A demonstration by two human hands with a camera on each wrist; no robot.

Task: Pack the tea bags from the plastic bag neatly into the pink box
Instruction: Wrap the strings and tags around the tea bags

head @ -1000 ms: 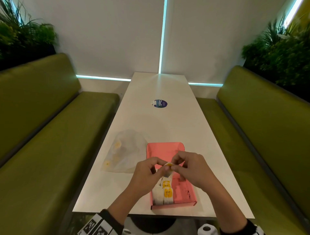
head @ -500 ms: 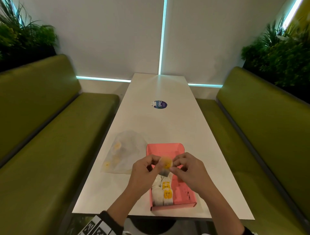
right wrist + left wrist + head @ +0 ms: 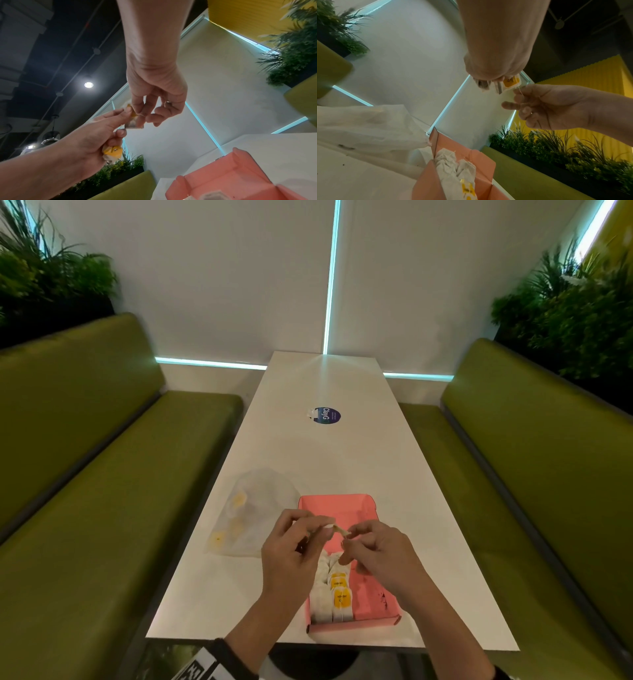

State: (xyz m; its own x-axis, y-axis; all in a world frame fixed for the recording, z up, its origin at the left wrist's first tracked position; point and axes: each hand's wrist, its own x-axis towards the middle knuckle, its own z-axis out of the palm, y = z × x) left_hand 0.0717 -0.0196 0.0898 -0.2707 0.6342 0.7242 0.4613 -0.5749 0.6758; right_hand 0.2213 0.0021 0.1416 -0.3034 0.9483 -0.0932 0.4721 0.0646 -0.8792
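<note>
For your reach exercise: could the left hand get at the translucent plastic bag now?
Probably not yet: the left hand grips tea bags. The translucent plastic bag lies unobstructed beside it.

Both raised at lower centre of head view: left hand (image 3: 291, 546) pinching with curled fingers, right hand (image 3: 375, 549) likewise, fingertips nearly meeting.

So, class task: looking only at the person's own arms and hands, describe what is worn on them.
Both forearms are bare, with no sleeves. The left arm carries a dark band with a black-and-white square-patterned tag at the picture's bottom edge. The right hand wears a thin ring on one finger. No gloves on either hand.
</note>
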